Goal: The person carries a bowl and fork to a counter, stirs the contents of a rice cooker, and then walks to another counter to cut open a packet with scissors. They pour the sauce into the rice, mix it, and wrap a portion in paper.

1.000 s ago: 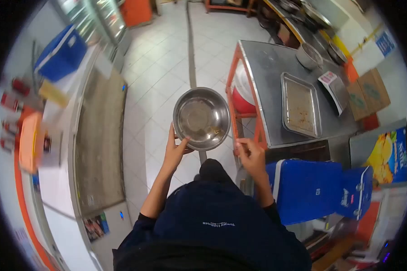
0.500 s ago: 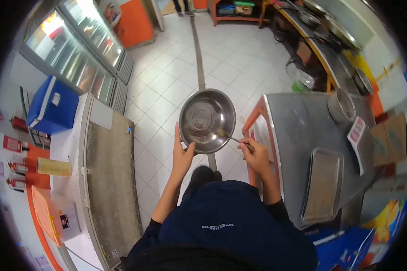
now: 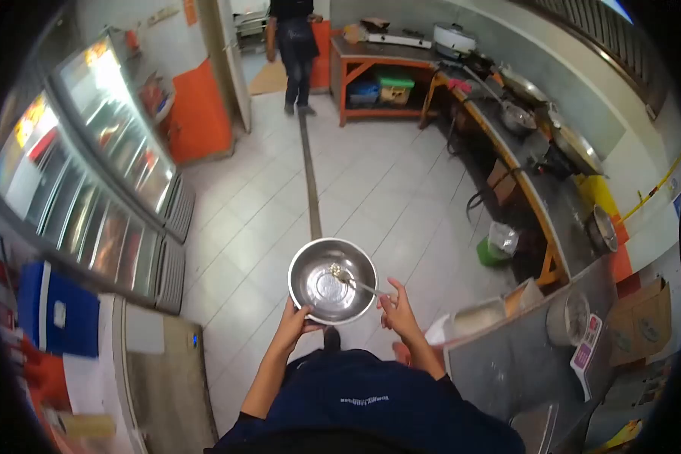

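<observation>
A round steel bowl (image 3: 310,261) is held out in front of my body over the tiled floor. My left hand (image 3: 291,325) grips its lower left rim, thumb on the edge and fingers underneath. A spoon or fork (image 3: 367,287) reaches over the bowl's right rim, its handle in my right hand (image 3: 397,309). Pale, small bits of something (image 3: 339,273) lie at the utensil's tip inside the bowl; what they are is too small to tell.
Glass-door fridges (image 3: 91,204), a chest freezer (image 3: 170,378) and a blue cooler (image 3: 59,310) stand left. A steel table (image 3: 499,371) is right, a counter with pans (image 3: 533,144) beyond. A person (image 3: 295,49) stands near the doorway.
The view has tilted up, showing more of the far room and the person. The bowl appears lower in view, and the utensil's tip has shifted toward the bowl's middle.
</observation>
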`<state>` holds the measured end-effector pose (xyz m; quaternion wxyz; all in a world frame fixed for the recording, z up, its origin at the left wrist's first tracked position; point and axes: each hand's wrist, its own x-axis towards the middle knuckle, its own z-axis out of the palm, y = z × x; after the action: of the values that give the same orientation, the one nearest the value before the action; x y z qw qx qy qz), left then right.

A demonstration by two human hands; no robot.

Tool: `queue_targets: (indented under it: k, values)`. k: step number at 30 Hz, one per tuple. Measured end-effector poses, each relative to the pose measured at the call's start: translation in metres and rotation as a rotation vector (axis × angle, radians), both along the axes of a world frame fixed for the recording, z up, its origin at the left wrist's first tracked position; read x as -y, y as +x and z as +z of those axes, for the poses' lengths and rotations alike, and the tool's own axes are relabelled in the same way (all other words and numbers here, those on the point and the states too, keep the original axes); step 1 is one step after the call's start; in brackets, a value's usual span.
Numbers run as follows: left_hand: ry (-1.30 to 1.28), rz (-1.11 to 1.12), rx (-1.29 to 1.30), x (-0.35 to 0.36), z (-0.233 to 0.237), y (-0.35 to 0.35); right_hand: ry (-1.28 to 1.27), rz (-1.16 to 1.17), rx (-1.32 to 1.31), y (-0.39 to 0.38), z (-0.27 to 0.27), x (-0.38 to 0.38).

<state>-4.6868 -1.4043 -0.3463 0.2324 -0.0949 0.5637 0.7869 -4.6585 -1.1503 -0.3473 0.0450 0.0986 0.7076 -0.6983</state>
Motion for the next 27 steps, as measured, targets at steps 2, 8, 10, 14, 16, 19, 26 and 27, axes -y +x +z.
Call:
queue_targets:
  k: [2,8,10,14,16,19,26,27]
  values:
    - [0.017,-0.07,0.008,-0.022,0.0,-0.07,-0.181,-0.064,0.081,-0.044,-0.01,-0.029]
    - [0.082,-0.278,0.12,-0.073,-0.003,-0.249,-0.307,-0.104,0.251,-0.17,-0.011,-0.058]
    - [0.083,-0.304,0.124,-0.083,-0.009,-0.3,-0.446,-0.046,0.301,-0.214,-0.035,-0.062]
    - [0.072,-0.203,0.101,-0.096,-0.025,-0.411,-0.514,-0.062,0.397,-0.351,-0.032,-0.072]
    - [0.074,-0.131,0.097,-0.092,-0.021,-0.466,-0.452,0.066,0.459,-0.429,-0.027,-0.076]
    - [0.047,-0.026,0.041,-0.084,-0.015,-0.548,-0.379,0.227,0.414,-0.542,-0.022,-0.075]
    - [0.1,0.35,0.009,-0.042,-0.015,-0.7,-0.513,0.397,0.365,-0.776,-0.018,-0.01]
    - [0.095,0.353,0.006,-0.033,-0.024,-0.724,-0.54,0.405,0.363,-0.805,-0.024,-0.001]
